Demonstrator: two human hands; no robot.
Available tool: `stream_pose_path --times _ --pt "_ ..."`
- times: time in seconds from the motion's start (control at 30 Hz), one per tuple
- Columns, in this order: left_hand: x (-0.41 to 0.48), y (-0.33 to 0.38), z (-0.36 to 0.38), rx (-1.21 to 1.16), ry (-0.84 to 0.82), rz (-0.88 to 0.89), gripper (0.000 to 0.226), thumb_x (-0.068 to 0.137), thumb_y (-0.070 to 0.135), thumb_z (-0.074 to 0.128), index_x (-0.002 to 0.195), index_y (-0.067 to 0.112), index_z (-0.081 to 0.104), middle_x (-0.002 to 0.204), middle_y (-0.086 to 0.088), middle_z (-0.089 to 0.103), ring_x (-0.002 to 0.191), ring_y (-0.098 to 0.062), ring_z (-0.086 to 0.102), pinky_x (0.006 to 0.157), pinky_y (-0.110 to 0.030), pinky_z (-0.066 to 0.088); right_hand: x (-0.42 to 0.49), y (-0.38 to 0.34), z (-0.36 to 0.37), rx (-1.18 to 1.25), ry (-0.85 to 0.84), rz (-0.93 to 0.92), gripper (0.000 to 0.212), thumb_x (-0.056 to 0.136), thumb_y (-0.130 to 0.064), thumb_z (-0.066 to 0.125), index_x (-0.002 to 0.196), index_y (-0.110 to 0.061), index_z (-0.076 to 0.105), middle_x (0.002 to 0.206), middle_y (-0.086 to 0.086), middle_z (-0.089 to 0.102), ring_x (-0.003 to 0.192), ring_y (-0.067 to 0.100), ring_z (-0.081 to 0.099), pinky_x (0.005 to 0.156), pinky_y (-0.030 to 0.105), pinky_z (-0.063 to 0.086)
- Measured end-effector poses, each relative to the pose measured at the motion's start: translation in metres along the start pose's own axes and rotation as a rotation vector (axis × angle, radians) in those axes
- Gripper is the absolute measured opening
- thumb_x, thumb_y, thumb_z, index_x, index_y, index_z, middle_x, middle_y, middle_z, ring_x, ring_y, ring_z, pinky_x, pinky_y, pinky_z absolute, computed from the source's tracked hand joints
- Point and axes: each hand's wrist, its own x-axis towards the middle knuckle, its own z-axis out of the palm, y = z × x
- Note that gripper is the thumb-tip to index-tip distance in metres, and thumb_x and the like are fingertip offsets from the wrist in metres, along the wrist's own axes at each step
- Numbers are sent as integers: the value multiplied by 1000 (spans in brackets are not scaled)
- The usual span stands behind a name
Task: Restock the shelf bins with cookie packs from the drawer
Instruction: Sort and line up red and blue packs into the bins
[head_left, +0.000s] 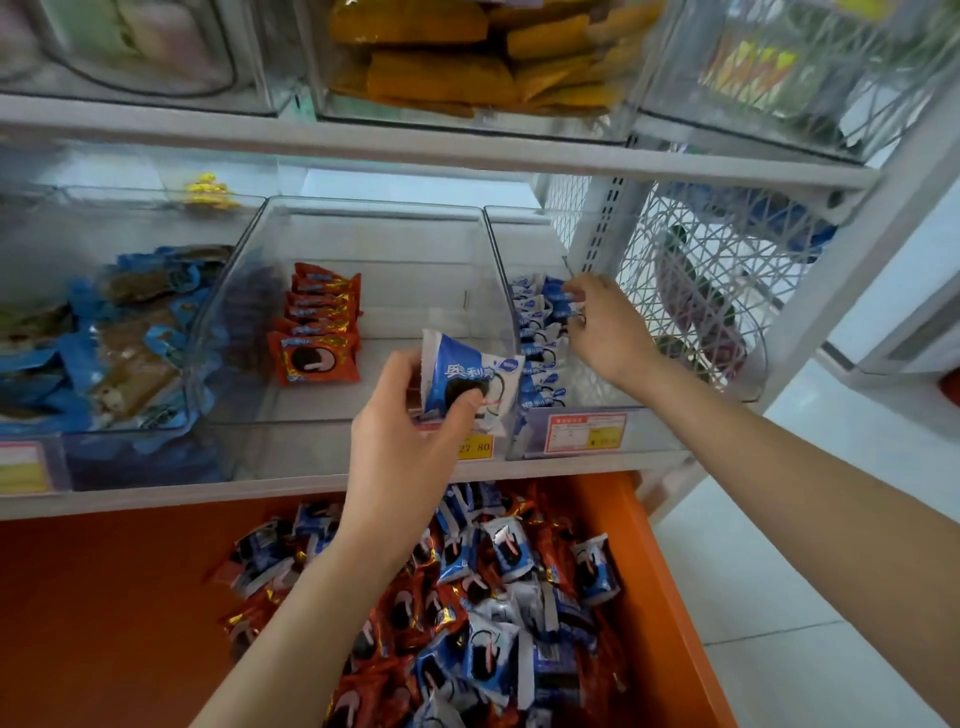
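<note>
My left hand (405, 436) grips a blue and white cookie pack (470, 376) in front of the middle clear bin (374, 228). That bin holds a row of red cookie packs (319, 325) standing on edge. My right hand (605, 325) reaches into the right clear bin (597, 447), its fingers curled on the back end of a row of blue cookie packs (540, 338). Below the shelf, the open orange drawer (649, 571) holds a heap of loose red and blue cookie packs (493, 597).
A left bin (130, 332) holds blue-wrapped brown snacks. Price tags (584, 434) hang on the bin fronts. The upper shelf carries bins of orange packs (467, 57). A white wire basket (711, 291) sits to the right, beside a white upright post (862, 249).
</note>
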Motion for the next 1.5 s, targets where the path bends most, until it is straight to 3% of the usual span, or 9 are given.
stream_pose_path --times 0.17,0.33,0.6,0.8,0.9,1.03,1.27,1.4,1.5 --pt "-11 6 6 -51 -25 -8 19 87 17 66 96 26 53 92 10 64 82 4 62 67 -8 47 -55 -35 -15 227 254 -149 23 99 -11 44 117 -6 58 109 2 53 97 8 50 89 19 42" --pt "-18 11 10 -78 -105 -3 10 90 15 62 95 23 57 83 13 66 75 1 62 66 -12 47 -96 -64 -32 476 19 -164 26 102 -19 39 120 -15 57 110 -4 58 99 -3 53 88 6 39" --pt "-25 15 5 -165 -118 -61 11 94 19 57 103 24 60 92 6 69 84 -10 66 74 -23 54 -124 -72 -52 559 -349 -116 44 85 -43 58 125 -29 48 109 -8 62 84 3 64 75 21 52" --pt "-31 34 0 -395 -180 -191 20 99 18 45 90 4 56 85 -6 69 74 -12 68 64 -22 55 -131 -66 -63 794 -421 39 41 86 -12 66 121 -25 49 120 1 62 93 29 66 80 33 57" --pt "-29 36 0 -386 -202 -231 21 99 19 46 90 1 54 85 -10 69 73 -16 70 61 -27 58 -137 -59 -68 986 -492 133 42 85 -4 63 124 -15 48 108 8 68 84 17 70 70 22 56" --pt "-26 32 7 -144 -207 -155 19 98 21 48 85 8 54 82 -6 67 65 -11 68 55 -20 54 -143 -51 -71 925 -469 99 32 84 -5 64 110 -21 55 96 -3 70 74 8 68 65 18 54" --pt "-4 31 17 122 -258 73 12 96 24 50 89 19 58 86 5 64 76 -5 59 68 -20 51 -133 -34 -77 794 -374 101 41 73 -34 66 112 -23 58 106 0 69 97 22 67 89 33 52" --pt "19 16 18 455 -324 358 19 97 26 47 114 24 56 109 12 54 95 3 48 79 -7 37 -112 -17 -75 636 -142 188 32 83 -31 65 113 -24 54 92 -6 64 76 4 62 75 20 50" --pt "38 0 23 743 -365 570 29 97 24 48 123 16 56 121 1 55 115 -16 50 96 -22 31 -85 -1 -67 423 3 229 32 91 -28 60 120 -13 56 93 -3 63 74 9 56 64 19 42"
